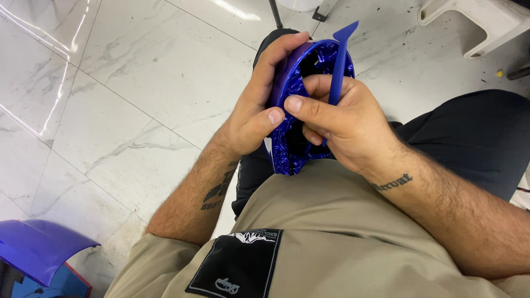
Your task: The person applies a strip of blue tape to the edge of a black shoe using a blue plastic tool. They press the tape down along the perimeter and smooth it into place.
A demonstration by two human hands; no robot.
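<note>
A small curved part wrapped in glossy blue film (290, 146) rests over my lap, its hollow inner side facing up with crinkled film edges. My left hand (256, 107) grips its left rim, fingers over the top and thumb on the edge. My right hand (345, 118) presses on the part's inside and holds a blue plastic scraper tool (339, 60), whose flat tip points up past the part's far end.
White marbled floor tiles (127, 94) lie to the left. A larger blue-wrapped panel (38, 251) sits at the bottom left corner. A white plastic piece (486, 25) stands at the top right. Clear film sheet (49, 22) lies at the top left.
</note>
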